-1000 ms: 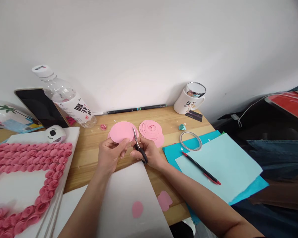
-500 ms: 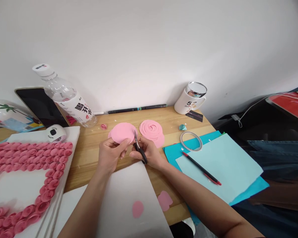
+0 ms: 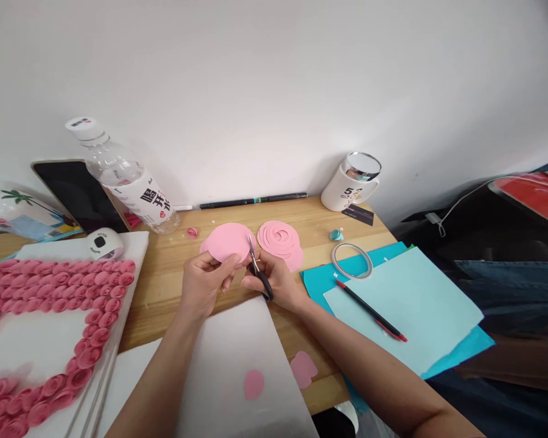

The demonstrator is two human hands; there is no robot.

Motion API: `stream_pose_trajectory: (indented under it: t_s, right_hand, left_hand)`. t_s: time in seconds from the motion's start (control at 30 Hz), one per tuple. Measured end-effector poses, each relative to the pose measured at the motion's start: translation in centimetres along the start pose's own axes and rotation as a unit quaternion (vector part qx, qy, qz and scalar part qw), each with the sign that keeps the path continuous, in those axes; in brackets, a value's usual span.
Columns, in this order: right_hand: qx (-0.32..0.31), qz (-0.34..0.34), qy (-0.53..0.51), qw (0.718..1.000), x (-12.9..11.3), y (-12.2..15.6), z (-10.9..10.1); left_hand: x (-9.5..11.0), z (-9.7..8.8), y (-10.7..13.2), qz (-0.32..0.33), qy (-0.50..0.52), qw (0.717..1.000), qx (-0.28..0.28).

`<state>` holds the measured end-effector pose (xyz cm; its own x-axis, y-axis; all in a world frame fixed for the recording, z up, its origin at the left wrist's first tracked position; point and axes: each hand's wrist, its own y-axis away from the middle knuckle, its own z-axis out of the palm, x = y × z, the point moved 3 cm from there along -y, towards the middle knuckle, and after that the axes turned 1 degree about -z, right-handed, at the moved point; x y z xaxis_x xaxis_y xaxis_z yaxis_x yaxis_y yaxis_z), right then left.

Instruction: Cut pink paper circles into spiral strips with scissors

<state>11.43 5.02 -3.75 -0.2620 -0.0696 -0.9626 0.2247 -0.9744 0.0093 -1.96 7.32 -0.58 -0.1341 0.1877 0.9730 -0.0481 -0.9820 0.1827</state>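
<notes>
My left hand (image 3: 205,281) pinches the near edge of a pink paper disc (image 3: 226,240) and holds it up over the wooden desk (image 3: 164,286). My right hand (image 3: 276,280) grips small black-handled scissors (image 3: 259,271), whose blades point up into the disc's right edge. Just right of the disc lies a pink disc cut into a spiral (image 3: 279,238), flat on the desk.
A white board with several pink paper roses (image 3: 50,316) lies left. A water bottle (image 3: 121,176), a phone (image 3: 80,194) and a mug (image 3: 354,182) stand at the back. Blue paper sheets (image 3: 406,304), a red pen (image 3: 369,310) and a tape ring (image 3: 351,258) lie right. White sheet (image 3: 237,365) near.
The scissors' blades have closed a little and shifted slightly along the disc's right edge. Both hands stay in about the same place.
</notes>
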Motion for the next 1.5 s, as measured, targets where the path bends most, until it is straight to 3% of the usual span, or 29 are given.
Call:
stream_pose_trajectory:
  t_s: [0.57, 0.93, 1.2, 1.5]
  right_hand:
    - [0.001, 0.034, -0.006, 0.999, 0.35, 0.24, -0.03]
    - [-0.012, 0.046, -0.009, 0.999, 0.38, 0.34, 0.51]
    - [-0.006, -0.007, -0.025, 1.000, -0.16, 0.02, 0.48]
    - [-0.002, 0.000, -0.011, 1.000, -0.32, 0.09, 0.42]
  left_hand:
    - [0.06, -0.18, -0.13, 0.025, 0.018, 0.999, 0.023]
    - [-0.44, 0.01, -0.13, 0.002, 0.006, 1.000, -0.008]
    - [-0.80, -0.09, -0.23, -0.009, -0.015, 0.999, -0.038]
    - [-0.70, -0.02, -0.22, -0.011, -0.012, 0.999, -0.029]
